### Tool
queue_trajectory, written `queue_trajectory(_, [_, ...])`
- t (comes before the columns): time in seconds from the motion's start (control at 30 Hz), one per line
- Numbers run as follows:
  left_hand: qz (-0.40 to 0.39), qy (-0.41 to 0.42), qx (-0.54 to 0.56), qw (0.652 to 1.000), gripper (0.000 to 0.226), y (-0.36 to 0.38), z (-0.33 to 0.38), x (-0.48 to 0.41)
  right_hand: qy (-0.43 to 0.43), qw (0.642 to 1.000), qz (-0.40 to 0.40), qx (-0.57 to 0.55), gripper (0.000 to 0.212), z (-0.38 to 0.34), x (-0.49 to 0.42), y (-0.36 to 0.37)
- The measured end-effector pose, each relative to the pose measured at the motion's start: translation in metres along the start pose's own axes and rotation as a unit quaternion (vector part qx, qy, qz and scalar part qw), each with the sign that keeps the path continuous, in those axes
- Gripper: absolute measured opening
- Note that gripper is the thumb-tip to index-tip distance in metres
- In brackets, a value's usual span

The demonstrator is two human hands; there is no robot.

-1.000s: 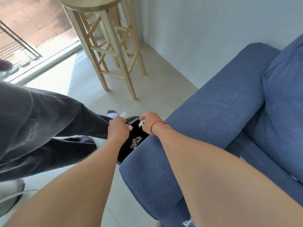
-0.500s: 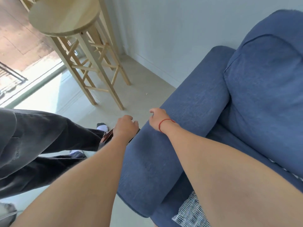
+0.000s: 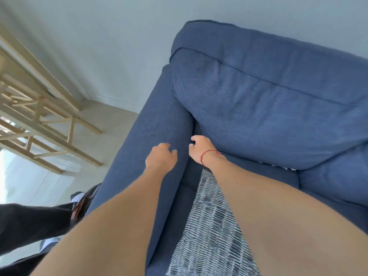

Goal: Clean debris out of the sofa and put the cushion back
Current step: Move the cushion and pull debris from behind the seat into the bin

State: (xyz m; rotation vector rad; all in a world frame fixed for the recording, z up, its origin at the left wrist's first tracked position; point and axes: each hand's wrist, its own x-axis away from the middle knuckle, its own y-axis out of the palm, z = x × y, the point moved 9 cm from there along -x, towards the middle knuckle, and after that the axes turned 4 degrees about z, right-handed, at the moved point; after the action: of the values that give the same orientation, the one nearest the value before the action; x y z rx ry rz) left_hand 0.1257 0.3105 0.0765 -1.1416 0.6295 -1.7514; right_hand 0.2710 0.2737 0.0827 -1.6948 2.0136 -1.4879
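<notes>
Evidently, in the head view, the right hand [image 3: 201, 148] is hovering at the crevice where the armrest [image 3: 155, 120] is meeting the back cushion [image 3: 268, 108] of the sofa [image 3: 328, 186], fingers loosely curled and gripping nothing visible, likely probing where crumbs would be collecting. Just beside it, the left hand [image 3: 160, 156] is hanging over the armrest, equally relaxed and empty. No debris is showing near either hand. Beneath the right forearm, striped fabric [image 3: 209, 226] is lying on the seat; whether it is the cushion to be replaced, I cannot tell.
</notes>
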Motion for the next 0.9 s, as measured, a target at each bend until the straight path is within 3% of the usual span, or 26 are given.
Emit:
queue_trajectory(0.07, [-0.018,0.014,-0.004,1.0,0.033,0.026,0.032,0.004,0.027,0.999,0.014,-0.013,0.039,0.039,0.0,-0.021])
queue_trajectory(0.13, [-0.038,0.037,-0.01,0.999,0.032,0.053,0.063,0.009,0.055,0.998,0.024,-0.029,0.041,0.077,0.002,-0.037])
queue_trajectory(0.27, [-0.095,0.057,-0.032,0.993,0.051,0.113,0.112,0.016,0.111,0.992,0.035,-0.054,0.037,0.153,0.01,-0.058])
queue_trajectory(0.63, [-0.21,0.115,-0.14,0.961,0.051,0.266,0.176,0.019,0.233,0.964,0.033,-0.12,0.04,0.321,0.0,-0.048])
queue_trajectory(0.77, [-0.241,0.139,-0.174,0.944,0.049,0.312,0.186,0.008,0.264,0.953,0.026,-0.148,0.054,0.369,-0.015,-0.025])
queue_trajectory(0.9, [-0.253,0.179,-0.199,0.93,0.051,0.35,0.203,-0.01,0.249,0.963,0.038,-0.098,0.063,0.402,-0.044,-0.016])
